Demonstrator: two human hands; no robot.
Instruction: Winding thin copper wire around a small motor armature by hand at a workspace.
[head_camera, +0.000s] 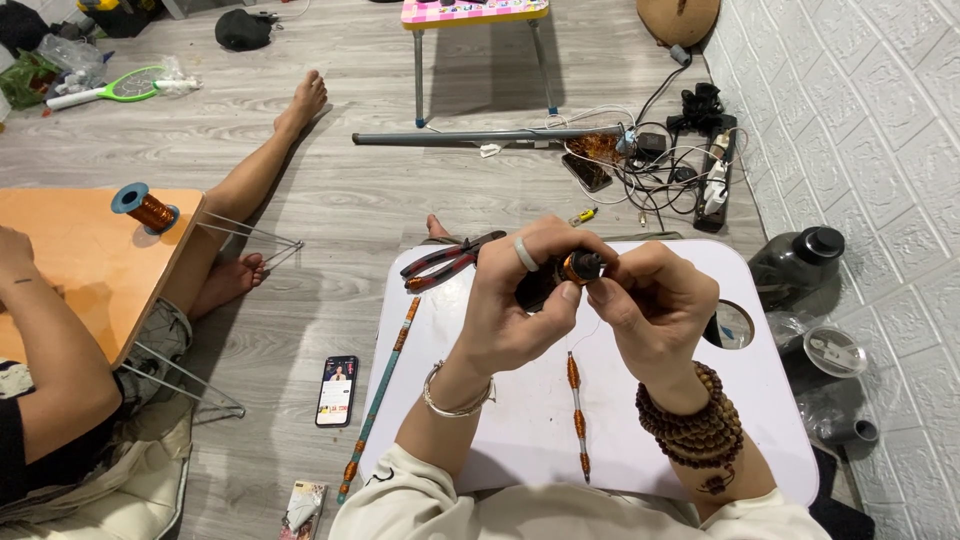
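Red-handled pliers (447, 264) on white lap table (500, 440), phone (337, 390) on floor, copper wire spool (146, 208) on orange table (80, 260), tangled cables (660, 160)

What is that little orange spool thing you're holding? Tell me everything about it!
The spool is small, wound with shiny copper-orange wire, with a dark end facing up. It is held tilted above the white table, pinched between the left hand and the right hand. A thin wire seems to run from it down towards the rod lying below.
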